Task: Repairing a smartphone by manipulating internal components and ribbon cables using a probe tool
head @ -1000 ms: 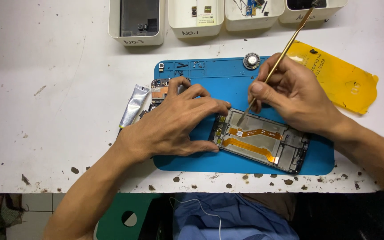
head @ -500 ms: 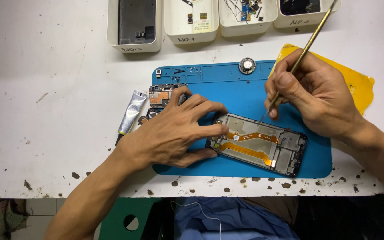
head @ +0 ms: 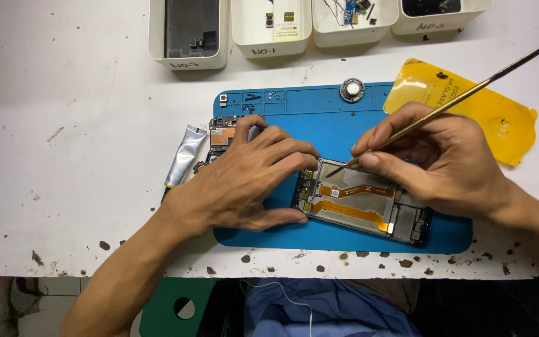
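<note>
Since half a second ago the right hand (head: 444, 165) has come back down from the upper right of the blue mat (head: 344, 118); the tip of its thin metal probe (head: 444, 107) now rests at the upper left corner of the opened phone frame (head: 363, 203), where before it was held clear of it. The left hand (head: 244, 181) remains spread flat on the mat, fingertips pressed against the frame's left end.

Right fingers are closed in a pen grip round the probe. Left fingers are extended and grasp nothing.

Four white trays line the far edge of the surface (head: 63, 125). The leftmost tray (head: 188, 31) holds a dark phone shell; the second tray (head: 271, 25) holds small components; the third tray (head: 354, 19) holds a small blue board and wires; the fourth tray's (head: 441, 15) contents are dark and indistinct.

The frame lies on the mat's near half, long axis running left to right, right end slightly nearer the person. An orange flex cable (head: 354, 212) runs along it.
</note>
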